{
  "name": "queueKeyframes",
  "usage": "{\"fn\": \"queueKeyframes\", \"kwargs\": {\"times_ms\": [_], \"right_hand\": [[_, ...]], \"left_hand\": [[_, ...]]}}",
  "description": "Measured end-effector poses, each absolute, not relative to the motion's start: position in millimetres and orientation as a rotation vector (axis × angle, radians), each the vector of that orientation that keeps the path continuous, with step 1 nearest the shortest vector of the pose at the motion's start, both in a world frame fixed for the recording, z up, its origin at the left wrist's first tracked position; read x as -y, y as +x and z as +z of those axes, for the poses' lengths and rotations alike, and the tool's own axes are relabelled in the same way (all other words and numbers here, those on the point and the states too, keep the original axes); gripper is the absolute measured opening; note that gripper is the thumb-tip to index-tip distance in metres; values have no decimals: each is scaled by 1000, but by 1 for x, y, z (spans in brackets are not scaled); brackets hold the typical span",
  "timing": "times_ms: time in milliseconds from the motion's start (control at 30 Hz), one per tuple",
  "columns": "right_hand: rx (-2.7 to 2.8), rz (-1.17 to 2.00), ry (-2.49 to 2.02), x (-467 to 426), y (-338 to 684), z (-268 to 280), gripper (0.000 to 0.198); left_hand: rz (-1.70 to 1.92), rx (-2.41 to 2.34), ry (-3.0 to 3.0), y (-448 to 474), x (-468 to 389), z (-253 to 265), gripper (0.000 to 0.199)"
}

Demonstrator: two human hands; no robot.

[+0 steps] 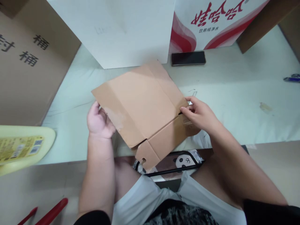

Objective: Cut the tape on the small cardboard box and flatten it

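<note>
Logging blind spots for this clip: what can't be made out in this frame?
Head view only:
- Left hand: fingertips hidden behind the flat cardboard box, so its grip is unclear.
- Panda-print item on the lap: mostly covered by the box and table edge.
- Blue object: cut off by the right edge, too small to identify.
- Yellow container: label too blurred to read.
- Phone: screen dark.

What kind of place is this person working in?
Probably a packing or storage workspace: a flattened cardboard box in both hands, large cartons stacked around a pale worktable, and a printed water carton.
</note>
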State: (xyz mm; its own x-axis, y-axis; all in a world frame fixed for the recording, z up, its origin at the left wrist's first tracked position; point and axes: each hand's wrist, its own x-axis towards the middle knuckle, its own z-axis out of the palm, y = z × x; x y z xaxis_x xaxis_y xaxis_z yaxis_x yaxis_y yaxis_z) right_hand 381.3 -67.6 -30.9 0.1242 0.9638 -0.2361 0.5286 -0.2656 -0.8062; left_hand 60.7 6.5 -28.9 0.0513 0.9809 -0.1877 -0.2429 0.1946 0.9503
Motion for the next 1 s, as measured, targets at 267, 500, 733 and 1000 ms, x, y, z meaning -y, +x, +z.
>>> {"fn": "queueKeyframes", "kwargs": {"times_ms": [267, 500, 733, 1000], "right_hand": [[1550, 800, -2025, 67, 379, -33, 40], [1285, 667, -1734, 64, 390, -44, 47], [897, 1446, -1229, 69, 376, -35, 57], [1078, 1750, -1326, 77, 372, -42, 58]], "left_hand": [[1139, -1215, 827, 67, 2, -33, 58], [1330, -1108, 929, 51, -8, -37, 39], [1354, -1078, 891, 57, -11, -46, 47], [1211, -995, 930, 71, -2, -43, 36]]}}
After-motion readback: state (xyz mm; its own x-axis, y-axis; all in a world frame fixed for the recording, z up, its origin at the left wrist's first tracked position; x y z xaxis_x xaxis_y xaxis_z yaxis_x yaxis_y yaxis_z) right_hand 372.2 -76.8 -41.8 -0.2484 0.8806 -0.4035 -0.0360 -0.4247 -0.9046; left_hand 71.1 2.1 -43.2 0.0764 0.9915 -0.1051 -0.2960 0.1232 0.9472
